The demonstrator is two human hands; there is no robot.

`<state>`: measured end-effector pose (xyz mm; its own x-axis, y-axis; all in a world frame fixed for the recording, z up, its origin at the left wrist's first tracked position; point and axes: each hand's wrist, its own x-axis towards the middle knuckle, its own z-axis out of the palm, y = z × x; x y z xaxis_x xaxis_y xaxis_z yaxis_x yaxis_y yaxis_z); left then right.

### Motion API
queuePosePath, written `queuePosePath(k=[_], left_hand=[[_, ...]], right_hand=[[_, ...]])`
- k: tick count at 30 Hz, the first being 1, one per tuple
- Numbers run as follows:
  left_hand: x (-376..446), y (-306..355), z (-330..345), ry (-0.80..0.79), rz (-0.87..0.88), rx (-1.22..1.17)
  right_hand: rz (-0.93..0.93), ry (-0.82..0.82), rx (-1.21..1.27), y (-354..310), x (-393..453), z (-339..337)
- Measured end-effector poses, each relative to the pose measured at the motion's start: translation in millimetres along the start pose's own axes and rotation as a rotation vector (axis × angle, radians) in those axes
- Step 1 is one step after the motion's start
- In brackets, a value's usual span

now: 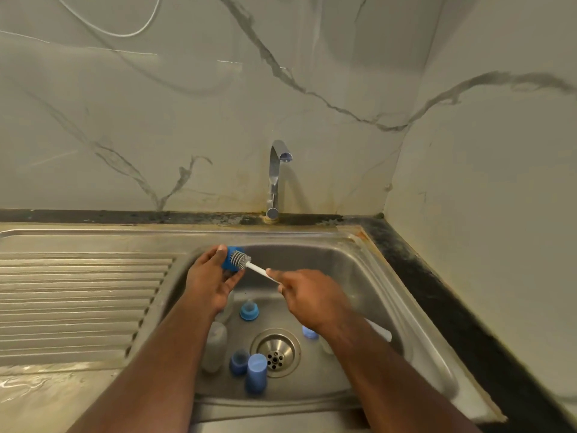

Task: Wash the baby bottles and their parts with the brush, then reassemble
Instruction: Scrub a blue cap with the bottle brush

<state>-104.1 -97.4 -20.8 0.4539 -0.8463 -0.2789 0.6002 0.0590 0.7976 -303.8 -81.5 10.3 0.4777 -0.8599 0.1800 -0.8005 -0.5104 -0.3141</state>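
Note:
Over the back left of the sink basin [368, 276], my left hand [207, 281] grips a blue bottle part [231, 260]. My right hand [307, 296] holds the white handle of the brush [259, 270], whose grey bristled head [241, 260] sits at the blue part's opening. On the basin floor lie a clear bottle [214, 346], a blue collar with a teat [249, 310], two blue caps [239, 361] [256, 372] and a blue piece [309, 332] partly hidden under my right wrist. A white item [379, 331] shows behind that wrist.
The chrome tap [276, 179] stands behind the basin, with no water seen running. The drain [275, 353] is in the basin's middle. A ribbed steel drainboard [78, 295] spreads to the left. A dark counter edge [443, 295] and marble walls close in the right.

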Motion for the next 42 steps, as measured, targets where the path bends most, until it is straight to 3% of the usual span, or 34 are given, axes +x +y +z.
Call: queuePosePath(k=[6,11,13,16,21,26,29,33,36,42], left_hand=[[0.0,2.6,4.5,-0.070,0.022,0.074],[-2.3,10.6,1.4,-0.108,0.024,0.110],[-3.3,12.7,-1.2,-0.113,0.009,0.078],[-2.3,13.1,-3.1,-0.128,-0.002,0.038],[0.1,13.3,-4.8,-0.139,0.009,0.097],[2.7,12.4,-5.9,-0.148,0.016,0.125],[3.8,12.2,-2.9,-0.133,0.017,0.101],[4.7,11.0,-1.9,-0.133,0.015,0.094],[5.7,10.7,-3.8,-0.135,0.017,0.130],[5.6,10.7,-3.8,-0.140,0.007,0.081]], right_hand=[[0.041,-0.018,-0.165,-10.8,3.7,5.5],[0.077,-0.125,0.226,-12.4,7.5,4.4],[0.078,-0.096,0.320,-11.1,5.9,4.2],[0.077,0.017,0.153,-12.0,4.5,7.0],[0.069,-0.050,-0.124,-30.8,1.6,13.6],[0.104,-0.160,0.281,-22.4,10.6,7.6],[0.133,-0.088,0.398,-18.7,6.3,8.7],[0.081,-0.042,-0.056,-23.6,2.4,12.6],[0.052,-0.106,-0.134,-33.4,2.9,15.7],[0.154,-0.150,0.482,-19.3,6.6,4.3]])
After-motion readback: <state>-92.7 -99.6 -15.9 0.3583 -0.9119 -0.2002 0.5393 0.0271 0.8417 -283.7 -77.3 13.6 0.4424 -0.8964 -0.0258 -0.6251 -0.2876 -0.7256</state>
